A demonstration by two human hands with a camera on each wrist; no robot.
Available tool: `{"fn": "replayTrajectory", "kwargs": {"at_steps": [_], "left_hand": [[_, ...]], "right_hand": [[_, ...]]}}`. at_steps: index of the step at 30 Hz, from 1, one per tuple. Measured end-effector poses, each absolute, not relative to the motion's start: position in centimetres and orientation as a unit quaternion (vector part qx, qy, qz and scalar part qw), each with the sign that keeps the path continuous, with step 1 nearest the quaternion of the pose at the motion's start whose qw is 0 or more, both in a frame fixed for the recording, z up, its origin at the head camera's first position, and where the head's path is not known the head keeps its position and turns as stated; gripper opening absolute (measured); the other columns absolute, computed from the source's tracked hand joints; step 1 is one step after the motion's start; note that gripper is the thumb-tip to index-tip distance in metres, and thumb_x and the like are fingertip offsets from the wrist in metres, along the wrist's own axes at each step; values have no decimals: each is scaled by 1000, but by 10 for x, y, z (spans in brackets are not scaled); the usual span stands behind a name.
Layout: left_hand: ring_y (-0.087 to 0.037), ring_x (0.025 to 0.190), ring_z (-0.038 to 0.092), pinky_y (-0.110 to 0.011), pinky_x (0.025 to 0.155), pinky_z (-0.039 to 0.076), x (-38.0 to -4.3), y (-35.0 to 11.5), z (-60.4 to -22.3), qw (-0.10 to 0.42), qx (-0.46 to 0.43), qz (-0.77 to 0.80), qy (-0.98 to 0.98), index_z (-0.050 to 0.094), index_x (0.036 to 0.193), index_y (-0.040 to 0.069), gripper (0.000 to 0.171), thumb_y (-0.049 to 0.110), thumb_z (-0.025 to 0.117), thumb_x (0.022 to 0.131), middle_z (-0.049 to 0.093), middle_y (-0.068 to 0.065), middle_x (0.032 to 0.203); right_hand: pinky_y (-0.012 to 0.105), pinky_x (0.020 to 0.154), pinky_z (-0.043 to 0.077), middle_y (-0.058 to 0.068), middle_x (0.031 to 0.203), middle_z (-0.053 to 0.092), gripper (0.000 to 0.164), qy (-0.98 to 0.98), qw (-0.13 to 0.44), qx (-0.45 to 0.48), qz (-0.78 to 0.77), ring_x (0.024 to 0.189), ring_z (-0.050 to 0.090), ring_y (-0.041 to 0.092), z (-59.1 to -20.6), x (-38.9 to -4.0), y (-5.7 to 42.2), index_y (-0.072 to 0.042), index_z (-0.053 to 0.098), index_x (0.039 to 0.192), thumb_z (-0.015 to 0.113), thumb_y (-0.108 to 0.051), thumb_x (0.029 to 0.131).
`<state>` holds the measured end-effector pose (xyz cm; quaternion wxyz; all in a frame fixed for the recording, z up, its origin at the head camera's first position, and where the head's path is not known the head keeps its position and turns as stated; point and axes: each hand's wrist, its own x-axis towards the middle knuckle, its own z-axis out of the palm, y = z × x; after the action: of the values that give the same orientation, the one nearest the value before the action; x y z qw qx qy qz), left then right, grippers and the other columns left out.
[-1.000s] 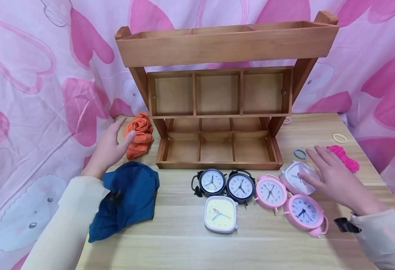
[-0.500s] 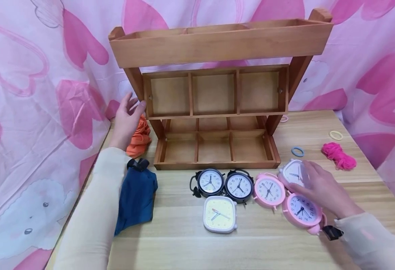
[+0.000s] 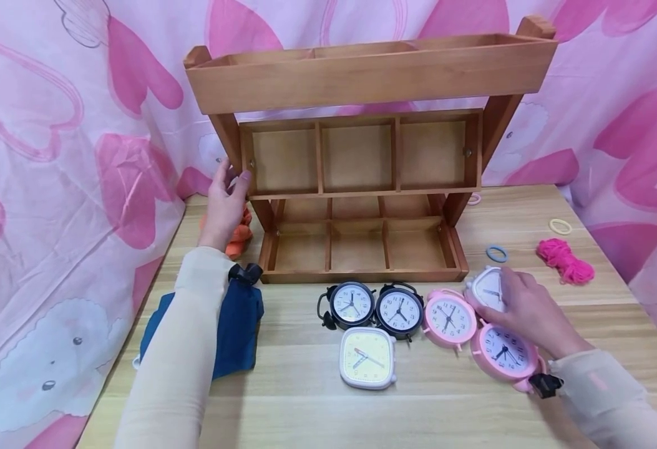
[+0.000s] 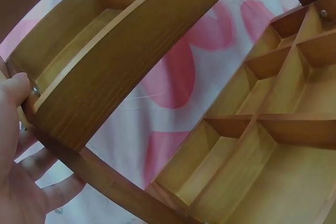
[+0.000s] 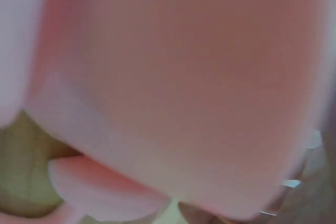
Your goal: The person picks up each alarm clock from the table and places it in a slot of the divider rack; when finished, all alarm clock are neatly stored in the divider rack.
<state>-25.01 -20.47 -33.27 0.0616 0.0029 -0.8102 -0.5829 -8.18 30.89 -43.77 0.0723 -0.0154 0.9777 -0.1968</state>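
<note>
Left hand [image 3: 224, 207] has moved from beside the orange cloth [image 3: 241, 238] to the left side of the wooden rack [image 3: 362, 84], gripping it, thumb over a tray end. Right hand [image 3: 536, 312] went from hovering to gripping the white clock [image 3: 486, 289], which sits on the table [image 3: 306, 411] near 2 pink clocks [image 3: 449, 319]. Likely reading: rack steadied, clock secured; lift can't be confirmed, right-wrist view blurred.

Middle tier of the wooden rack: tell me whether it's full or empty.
Empty: the head view shows bare wood in its three compartments.
</note>
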Motion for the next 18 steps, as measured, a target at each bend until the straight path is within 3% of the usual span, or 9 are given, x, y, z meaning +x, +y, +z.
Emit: {"fn": "replayTrajectory", "kwargs": {"at_steps": [9,18], "left_hand": [[-24,146,36,-46,115,37,-235,-195,-317,46,10,-589,-807,23,156,31,60,39,49,102,33,-4,160],[-28,146,36,-48,116,35,-227,-191,-310,57,-1,-582,-811,22,157,25,61,38,48,103,32,-9,160]], "right_hand": [[59,73,42,33,128,44,93,973,-57,-31,-220,105,43,45,-403,-82,304,3,34,148,76,-44,79],[60,88,46,26,142,40,95,975,-12,-97,-201,118,43,41,-390,-132,242,-9,28,155,70,-52,82]]}}
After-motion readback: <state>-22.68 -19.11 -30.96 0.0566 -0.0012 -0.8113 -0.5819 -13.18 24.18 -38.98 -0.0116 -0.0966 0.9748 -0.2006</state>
